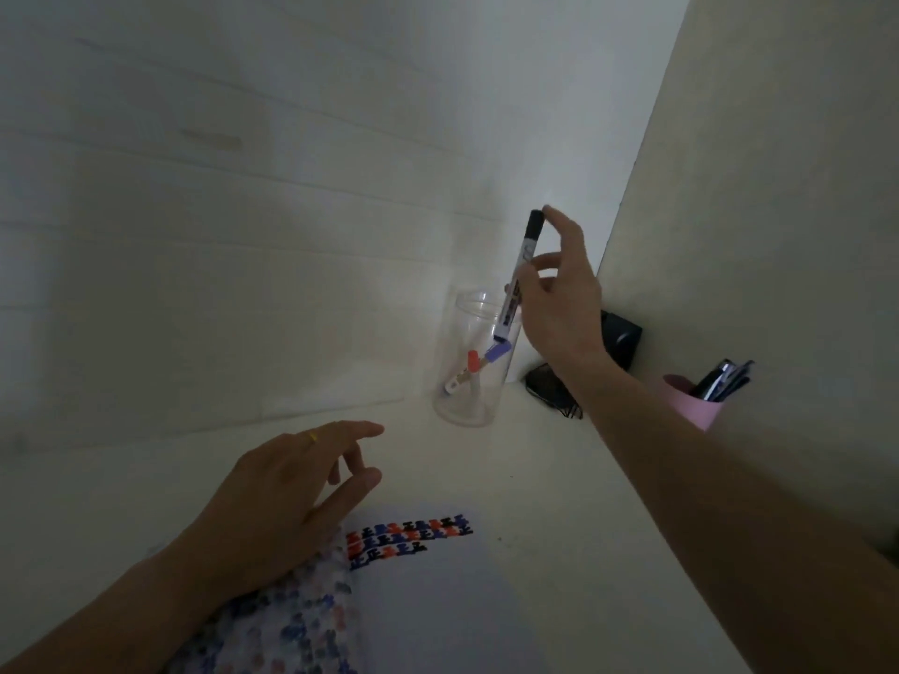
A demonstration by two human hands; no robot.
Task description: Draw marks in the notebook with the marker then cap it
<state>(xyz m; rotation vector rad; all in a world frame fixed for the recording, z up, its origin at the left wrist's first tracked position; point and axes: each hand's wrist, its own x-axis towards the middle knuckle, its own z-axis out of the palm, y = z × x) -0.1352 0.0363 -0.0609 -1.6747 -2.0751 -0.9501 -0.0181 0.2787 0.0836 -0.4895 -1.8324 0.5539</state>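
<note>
My right hand (559,304) grips a white marker (518,279) with a black cap on top, holding it nearly upright with its lower end inside the rim of a clear plastic jar (462,396). Two other markers lie slanted in the jar, one with a red cap (471,361) and one with a purple cap (497,353). The open notebook (438,591) lies at the near edge of the desk, with rows of black, red and blue marks at the top of its page. My left hand (296,493) hovers over the notebook's upper left, fingers spread, holding nothing.
A pink cup (695,401) holding several pens stands at the right by the side panel. A black object (620,340) and dark glasses (552,389) lie in the back corner behind the jar. A white wall closes off the back of the desk.
</note>
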